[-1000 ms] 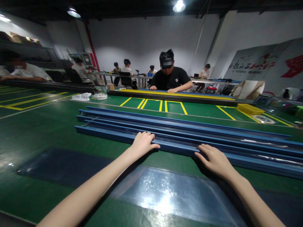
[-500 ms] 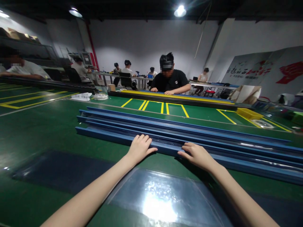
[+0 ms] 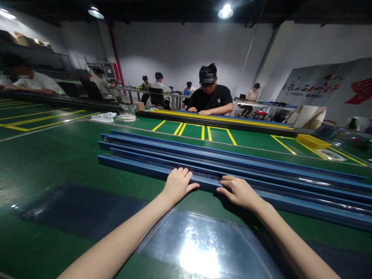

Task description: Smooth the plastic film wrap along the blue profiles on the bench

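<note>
Head view: I am resting my left hand (image 3: 178, 185) and right hand (image 3: 238, 192), each grip loose and unclamped, on the nearest blue rail (image 3: 136, 167) lying along the green worktop (image 3: 58, 155); sitting so close together, they are risking it pivoting sideways.

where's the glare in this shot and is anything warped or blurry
Head view: strong glare on the clear plastic sheet at the bottom, likely from the ceiling lamp; the wide-angle lens stretches the blue rails toward the right edge; left hand and right hand look sharp.
</note>
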